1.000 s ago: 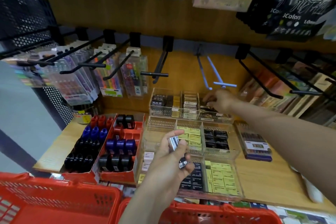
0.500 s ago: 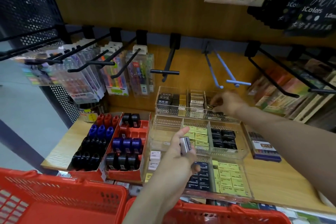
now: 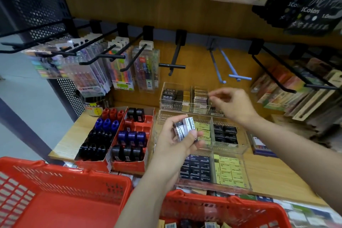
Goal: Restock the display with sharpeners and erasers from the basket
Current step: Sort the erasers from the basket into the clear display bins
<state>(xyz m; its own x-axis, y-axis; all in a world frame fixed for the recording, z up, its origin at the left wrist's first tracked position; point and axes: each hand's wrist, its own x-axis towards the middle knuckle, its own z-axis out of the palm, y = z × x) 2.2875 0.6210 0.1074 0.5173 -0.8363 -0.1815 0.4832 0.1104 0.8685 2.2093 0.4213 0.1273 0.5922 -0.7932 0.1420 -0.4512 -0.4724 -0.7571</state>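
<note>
Head view: two erasers in black-and-white sleeves are gripped by the left hand above the clear display. The right hand is blurred over the back tray, fingers curled; whether something is pinched cannot be told. Two red baskets are seen below. Sharpeners are kept in red boxes at left.

red baskets — red trays of black, blue sharpeners.
</note>
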